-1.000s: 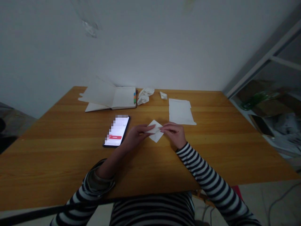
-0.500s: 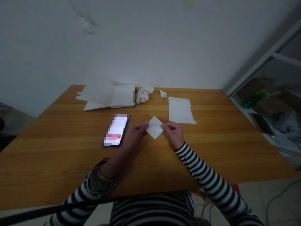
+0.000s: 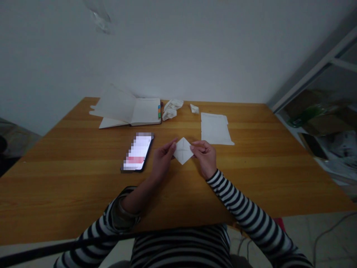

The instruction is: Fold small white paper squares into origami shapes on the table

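Between my hands is a small folded paper, white and diamond-shaped, with crease lines crossing near its middle. My left hand pinches its left corner between thumb and fingers. The right corner sits in the pinch of my right hand. Both hands hold the paper over the middle of the wooden table; whether it touches the tabletop I cannot tell. Left of my left hand lies a phone with a lit, blurred screen. Beyond my right hand rests a flat white sheet of paper with a torn edge.
An open notebook with coloured tabs lies at the back left of the table. Crumpled paper and a smaller paper scrap are near the wall. A cluttered shelf stands at the right.
The crease lines on the folded paper show more clearly now, and its tilt looks slightly different. Both hands keep their pinch. The whole view has shifted a little.
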Demonstrator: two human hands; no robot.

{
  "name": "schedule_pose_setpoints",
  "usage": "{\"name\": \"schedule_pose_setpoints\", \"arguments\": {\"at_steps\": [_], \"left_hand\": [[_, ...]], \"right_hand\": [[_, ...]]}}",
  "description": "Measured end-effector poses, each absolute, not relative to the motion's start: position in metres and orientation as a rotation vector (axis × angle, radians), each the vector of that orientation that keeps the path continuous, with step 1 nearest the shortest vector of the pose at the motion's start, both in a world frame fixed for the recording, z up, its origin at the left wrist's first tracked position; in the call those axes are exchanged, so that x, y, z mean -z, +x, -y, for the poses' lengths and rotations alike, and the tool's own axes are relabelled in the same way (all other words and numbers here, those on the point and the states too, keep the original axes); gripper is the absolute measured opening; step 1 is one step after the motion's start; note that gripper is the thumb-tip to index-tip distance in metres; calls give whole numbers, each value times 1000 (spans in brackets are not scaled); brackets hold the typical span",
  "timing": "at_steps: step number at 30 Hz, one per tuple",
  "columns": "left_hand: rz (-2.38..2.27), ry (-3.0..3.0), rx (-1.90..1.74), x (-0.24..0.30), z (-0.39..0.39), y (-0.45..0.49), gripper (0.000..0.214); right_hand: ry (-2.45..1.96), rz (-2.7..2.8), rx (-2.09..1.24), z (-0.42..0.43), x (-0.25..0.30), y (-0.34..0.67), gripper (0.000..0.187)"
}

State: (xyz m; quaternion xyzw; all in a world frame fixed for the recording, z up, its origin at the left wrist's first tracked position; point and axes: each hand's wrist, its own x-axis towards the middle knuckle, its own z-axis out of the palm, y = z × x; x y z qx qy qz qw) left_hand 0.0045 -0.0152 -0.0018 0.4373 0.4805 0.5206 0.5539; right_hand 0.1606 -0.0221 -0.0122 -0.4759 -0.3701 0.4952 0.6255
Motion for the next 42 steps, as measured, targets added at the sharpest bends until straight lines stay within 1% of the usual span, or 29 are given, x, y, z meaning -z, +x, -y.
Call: {"name": "schedule_pose_setpoints", "arguments": {"at_steps": [3,7,9,17,21,24,27,29,31,37,40,42], "left_hand": [[-1193,1125,-1261,-2,18,6,45],[-1202,1247,-1270,-3,23,11,38],[-1201,1276,-1246,-2,25,14,38],[-1158,1309,-1166,6,18,8,47],[-1188,1341,-1122,12,12,3,54],[-1229,1344,-1135,12,12,2,55],[-1173,1361,-1118,9,15,6,52],[-1106,1354,-1080,6,16,10,51],[-1064,1335,-1033,5,18,12,54],[-971,1192,-939,11,18,15,62],[-932,1149,-937,14,17,18,64],[-922,1181,-944,13,17,18,55]], "right_hand": [[-1080,907,-1153,23,11,160,29],[-1068,947,-1290,23,11,157,46],[-1080,944,-1303,23,12,156,51],[-1003,1071,-1306,22,15,161,45],[-924,1163,-1338,22,13,165,48],[-901,1181,-1369,21,11,164,52],[-986,1111,-1323,21,11,161,53],[-1035,1074,-1270,22,11,160,46],[-1055,1067,-1220,23,11,160,41],[-1023,884,-1121,20,7,164,45],[-947,761,-1157,17,7,164,46],[-891,727,-1227,17,8,161,44]]}}
